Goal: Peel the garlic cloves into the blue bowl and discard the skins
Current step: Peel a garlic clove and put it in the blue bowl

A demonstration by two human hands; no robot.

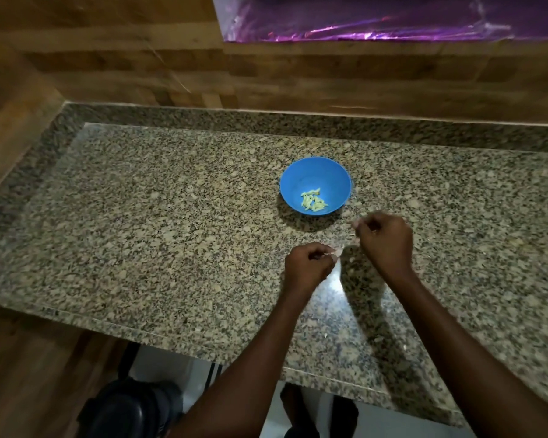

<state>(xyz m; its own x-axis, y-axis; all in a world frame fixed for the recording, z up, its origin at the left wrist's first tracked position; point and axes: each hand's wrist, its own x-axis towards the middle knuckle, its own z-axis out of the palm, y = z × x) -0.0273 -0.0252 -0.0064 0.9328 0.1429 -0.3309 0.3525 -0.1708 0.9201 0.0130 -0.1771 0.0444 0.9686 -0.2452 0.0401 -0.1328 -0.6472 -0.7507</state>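
A blue bowl (315, 172) stands on the speckled granite counter (171, 222) and holds several pale peeled garlic cloves (313, 202). Just in front of the bowl my left hand (307, 268) pinches a small garlic clove (337, 250) with pale skin showing at its fingertips. My right hand (385, 240) is curled a little to the right and higher, pinching a thin scrap of garlic skin (356, 223). The two hands are slightly apart above the counter.
A small pale skin fragment (326, 335) lies on the counter near its front edge. Wooden wall panels rise behind and to the left. A purple foil sheet (377, 23) hangs at the top. A dark object (133, 409) sits on the floor below the counter.
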